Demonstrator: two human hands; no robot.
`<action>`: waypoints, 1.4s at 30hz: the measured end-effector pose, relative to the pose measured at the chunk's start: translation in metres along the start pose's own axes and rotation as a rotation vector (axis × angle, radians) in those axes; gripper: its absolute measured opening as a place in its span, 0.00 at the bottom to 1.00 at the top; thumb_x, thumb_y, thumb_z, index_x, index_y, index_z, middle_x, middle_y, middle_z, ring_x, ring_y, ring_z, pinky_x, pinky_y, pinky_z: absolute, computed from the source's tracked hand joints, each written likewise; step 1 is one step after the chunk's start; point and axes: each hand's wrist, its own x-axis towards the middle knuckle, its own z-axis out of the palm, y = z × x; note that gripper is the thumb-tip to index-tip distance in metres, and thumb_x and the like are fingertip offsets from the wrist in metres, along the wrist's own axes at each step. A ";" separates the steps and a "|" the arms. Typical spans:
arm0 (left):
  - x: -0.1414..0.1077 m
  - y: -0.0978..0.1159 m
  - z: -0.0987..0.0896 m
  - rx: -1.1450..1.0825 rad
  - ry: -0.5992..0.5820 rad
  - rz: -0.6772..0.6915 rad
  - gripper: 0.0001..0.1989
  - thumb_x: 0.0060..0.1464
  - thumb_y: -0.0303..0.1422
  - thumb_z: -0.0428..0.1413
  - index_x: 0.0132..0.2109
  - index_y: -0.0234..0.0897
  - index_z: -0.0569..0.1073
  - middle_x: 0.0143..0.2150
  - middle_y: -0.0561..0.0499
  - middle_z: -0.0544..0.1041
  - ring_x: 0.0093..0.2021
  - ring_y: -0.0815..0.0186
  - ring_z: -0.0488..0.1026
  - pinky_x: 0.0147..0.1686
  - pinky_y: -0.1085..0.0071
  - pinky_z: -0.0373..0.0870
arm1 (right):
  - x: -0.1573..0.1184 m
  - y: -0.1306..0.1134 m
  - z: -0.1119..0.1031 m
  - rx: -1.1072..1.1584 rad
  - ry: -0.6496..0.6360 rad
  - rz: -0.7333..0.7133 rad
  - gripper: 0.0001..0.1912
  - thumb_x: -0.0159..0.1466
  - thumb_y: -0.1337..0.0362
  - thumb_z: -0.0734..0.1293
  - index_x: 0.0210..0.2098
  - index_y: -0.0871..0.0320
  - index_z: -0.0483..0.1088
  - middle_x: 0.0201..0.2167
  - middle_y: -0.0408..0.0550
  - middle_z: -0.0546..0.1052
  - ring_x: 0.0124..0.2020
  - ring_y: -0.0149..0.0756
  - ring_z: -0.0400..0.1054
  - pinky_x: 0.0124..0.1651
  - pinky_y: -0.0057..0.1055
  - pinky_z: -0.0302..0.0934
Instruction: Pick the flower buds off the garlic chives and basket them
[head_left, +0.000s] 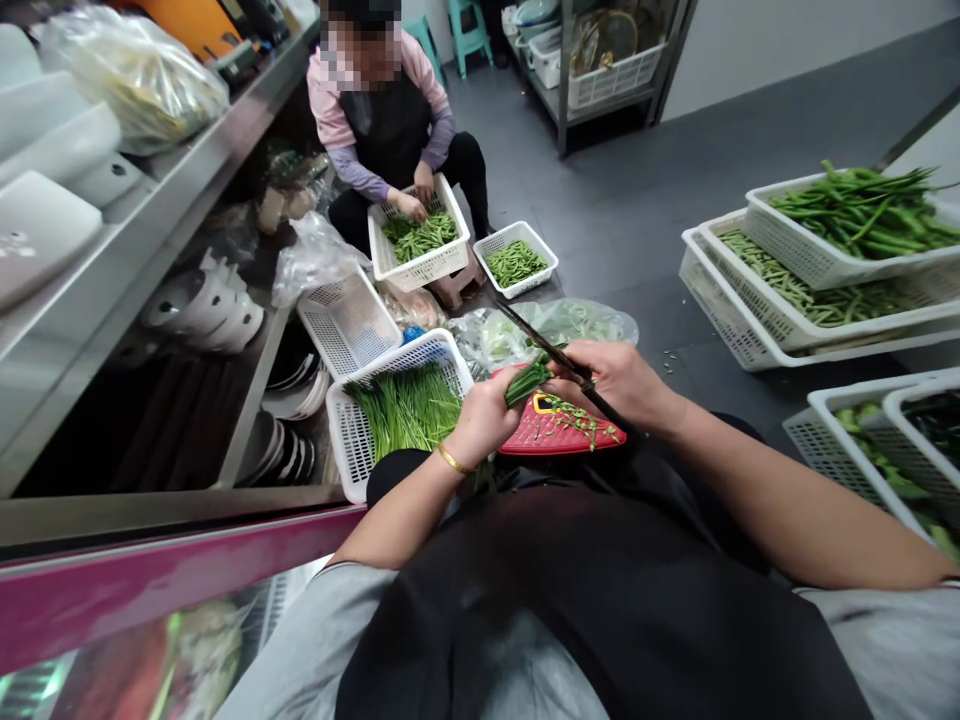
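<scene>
My left hand (484, 415) is closed round a small bunch of green stalks (528, 381), which looks like chives. My right hand (619, 380) grips a long dark knife (551, 347), seen nearly edge-on and slanting across the end of the bunch. Both hands are close together above a red quilted surface (517, 432) with a yellow-framed patch, where small green trimmings (577, 425) lie scattered. Beside my left forearm a white basket (351, 440) holds long green chives (409, 410). Part of the knife is hidden by my right fingers.
A co-worker (390, 120) sits ahead, both hands in a white basket (420, 275) of green beans. A smaller bean basket (536, 285) stands beside it. Plastic bags (600, 320) lie beyond my hands. Stacked vegetable baskets (795, 340) stand right; a metal shelf (172, 210) runs along the left.
</scene>
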 end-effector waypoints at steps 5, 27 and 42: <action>-0.005 -0.014 -0.009 0.124 0.062 0.044 0.15 0.47 0.22 0.53 0.43 0.38 0.74 0.37 0.46 0.79 0.37 0.61 0.76 0.39 0.70 0.69 | -0.005 0.005 0.008 0.106 -0.030 0.102 0.17 0.63 0.51 0.63 0.29 0.58 0.70 0.24 0.44 0.73 0.25 0.29 0.65 0.30 0.27 0.59; -0.025 -0.002 -0.040 -0.324 0.210 -0.042 0.11 0.52 0.40 0.58 0.30 0.36 0.72 0.27 0.51 0.72 0.30 0.66 0.66 0.34 0.71 0.66 | 0.008 -0.020 0.007 -0.294 0.152 -0.150 0.17 0.64 0.54 0.65 0.49 0.55 0.72 0.47 0.55 0.75 0.52 0.45 0.69 0.54 0.41 0.63; -0.024 0.011 -0.035 -0.962 -0.282 -0.254 0.27 0.41 0.54 0.64 0.29 0.35 0.65 0.14 0.61 0.59 0.14 0.77 0.55 0.16 0.76 0.52 | 0.019 -0.039 0.009 -0.521 0.117 -0.350 0.11 0.67 0.63 0.61 0.32 0.56 0.74 0.33 0.50 0.76 0.41 0.40 0.68 0.55 0.45 0.57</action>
